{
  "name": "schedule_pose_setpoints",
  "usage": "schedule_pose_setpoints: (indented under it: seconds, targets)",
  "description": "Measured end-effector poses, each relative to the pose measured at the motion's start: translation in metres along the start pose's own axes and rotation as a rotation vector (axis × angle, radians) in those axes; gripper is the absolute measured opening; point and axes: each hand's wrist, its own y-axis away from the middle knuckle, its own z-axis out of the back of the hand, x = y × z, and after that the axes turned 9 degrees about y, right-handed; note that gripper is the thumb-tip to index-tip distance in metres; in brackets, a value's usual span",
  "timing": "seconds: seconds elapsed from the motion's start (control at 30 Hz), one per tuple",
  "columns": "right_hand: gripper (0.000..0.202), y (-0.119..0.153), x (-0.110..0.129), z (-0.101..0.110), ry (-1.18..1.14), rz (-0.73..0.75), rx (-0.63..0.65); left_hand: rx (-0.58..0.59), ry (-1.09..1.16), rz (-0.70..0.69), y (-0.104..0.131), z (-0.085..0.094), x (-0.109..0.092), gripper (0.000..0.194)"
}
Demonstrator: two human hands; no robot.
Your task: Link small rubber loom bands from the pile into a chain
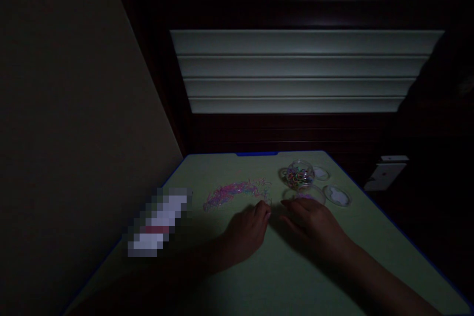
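A curved strip of small, thin rubber bands (231, 192), mostly pink and purple, lies spread on the pale green table (222, 165). At the right end of this strip is my left hand (248, 229), its fingers curled and pressed together; whatever they may pinch is too small and dark to make out. My right hand (314, 219) hovers just right of it, thumb and forefinger apart, with nothing visible between them. Beyond the right hand sits a clear round container (314, 192) with some purple bands inside, partly hidden by the fingers.
A clear jar (300, 174) of multicoloured bands stands farther back. Two round lids, one nearer (337, 196) and one behind (320, 173), lie to the right. A blurred-out pale item (163, 222) rests at the left edge. A white box (387, 175) is beyond the table.
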Motion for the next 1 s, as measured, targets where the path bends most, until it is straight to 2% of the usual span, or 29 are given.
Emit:
schedule_pose_setpoints:
  seconds: [0.13, 0.77, 1.0]
  targets:
    - [0.018, -0.0013, 0.0045, -0.0012, 0.013, 0.021, 0.039, 0.016, -0.039, 0.0, -0.0003, -0.0016, 0.0013, 0.02]
    - [0.014, -0.0001, 0.0017, -0.006, 0.09, 0.086, 0.029, 0.072, -0.093, -0.077, -0.0011, 0.0025, -0.004, 0.022]
    - [0.012, 0.0001, 0.0014, -0.0069, 0.129, 0.109, 0.015, 0.079, -0.11, -0.052, -0.0012, 0.003, -0.0055, 0.021]
